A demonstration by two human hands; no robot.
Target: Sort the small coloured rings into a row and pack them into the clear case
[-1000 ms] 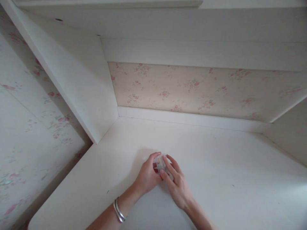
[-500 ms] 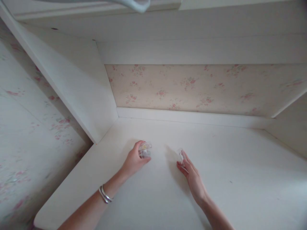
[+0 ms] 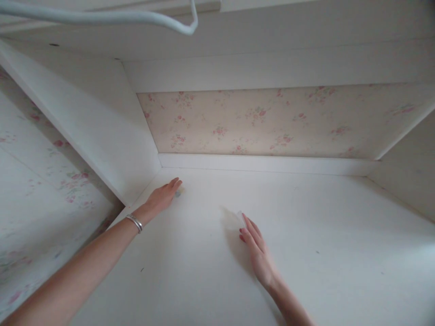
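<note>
My left hand (image 3: 163,194) reaches toward the back left corner of the white desktop, fingers curved round a small clear container (image 3: 179,192). Only a patch of yellow and blue shows of the container beside the fingers; the rest is hidden or blurred. Nearer the middle of the desktop, my right hand (image 3: 256,244) is closed on a thin clear plastic piece (image 3: 241,219). Its upper edge sticks out past the fingertips, and the fingers cover most of it. A silver bracelet (image 3: 135,222) sits on my left wrist.
The white desktop (image 3: 190,271) meets a left side panel (image 3: 102,117), a low back strip (image 3: 265,164) and a right panel (image 3: 411,167). Overhead runs a shelf (image 3: 254,40), with a pale, bent, tube-like thing (image 3: 136,17) in front. Floral wallpaper (image 3: 220,120) shows behind.
My left hand has moved left and farther back with the clear container. My right hand has shifted slightly left in the picture with the plastic piece. The view has also shifted a little.
</note>
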